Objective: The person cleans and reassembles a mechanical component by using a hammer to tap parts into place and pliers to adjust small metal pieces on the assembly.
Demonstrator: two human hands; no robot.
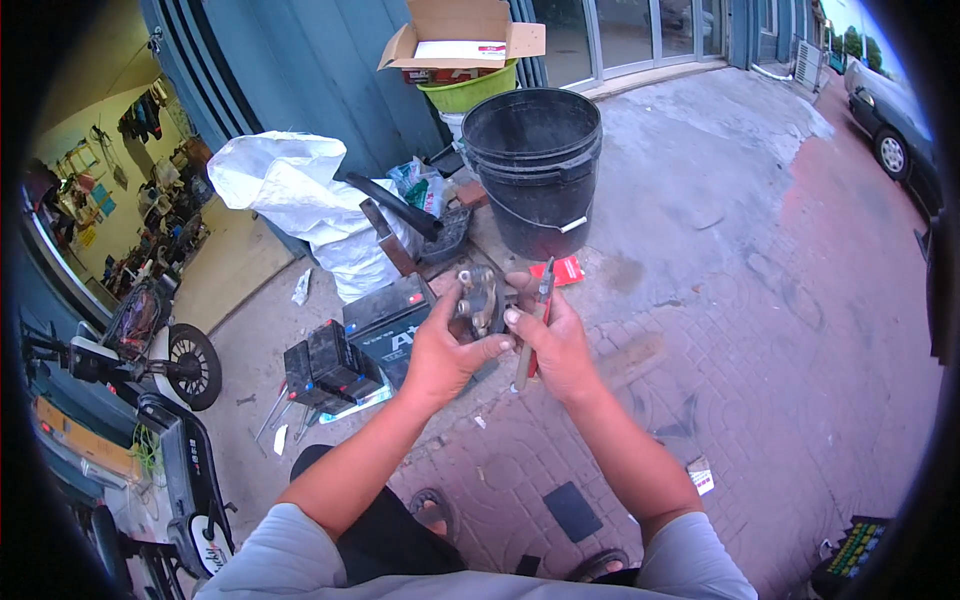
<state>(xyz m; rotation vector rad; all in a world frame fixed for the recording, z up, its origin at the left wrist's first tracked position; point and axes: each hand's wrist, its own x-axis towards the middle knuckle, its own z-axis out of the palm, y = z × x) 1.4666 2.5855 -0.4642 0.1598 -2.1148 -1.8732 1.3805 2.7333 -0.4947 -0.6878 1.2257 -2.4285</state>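
Note:
In front of me, my left hand (440,355) is closed around one side of a small dark metal brake caliper (481,302) with round bolt heads. My right hand (563,348) grips its other side, thumb against the part. Red-handled long-nose pliers (546,279) also sit in the right hand, their narrow jaws pointing up and away. Fingers hide much of the pliers and the caliper's lower side. Beyond the left hand lie a large dark battery (385,312) and several smaller black batteries (330,365) on the ground.
A black bucket (532,215) with a wire handle stands ahead, a red packet (568,270) near its base. Behind are a white sack (290,180) and an opened cardboard box (462,22) on a green tub. Scooters (190,365) stand left; a car (890,120) is far right.

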